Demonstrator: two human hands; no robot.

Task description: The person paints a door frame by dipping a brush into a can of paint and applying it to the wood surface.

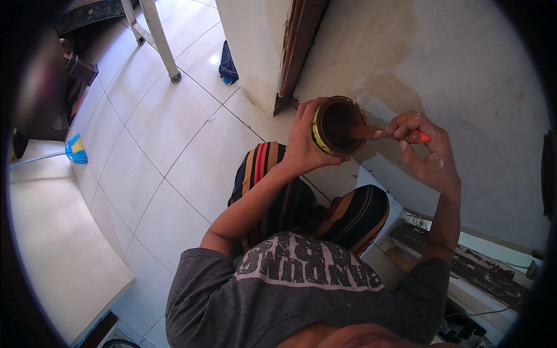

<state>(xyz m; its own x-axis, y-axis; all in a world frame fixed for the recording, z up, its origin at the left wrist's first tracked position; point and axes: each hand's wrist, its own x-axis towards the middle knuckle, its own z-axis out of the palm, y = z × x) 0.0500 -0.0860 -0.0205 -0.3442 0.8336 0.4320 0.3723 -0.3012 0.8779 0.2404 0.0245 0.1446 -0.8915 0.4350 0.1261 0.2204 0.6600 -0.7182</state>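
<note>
Two things held, one in each hand. In the left hand (303,140), opened to the width of a can (318,138) and wrapped round its side, mouth upward, probably to give the brush (372,133) easy entry. In the right hand (426,152), nearly closed, the brush, pinched by its handle, bristles at the mouth; depth inside, impossible to tell. Both near the lower edge of the wall (470,87), perhaps for short reach. Farther, at the floor's (145,174) left edge, a broom (76,149); toward its upper edge, a dark cloth (228,62).

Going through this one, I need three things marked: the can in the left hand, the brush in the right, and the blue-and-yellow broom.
Can (317,138): head view, on its yellow outer wall.
Brush (364,133): head view, on its bristles.
Broom (76,149): head view, on its bristles.
</note>
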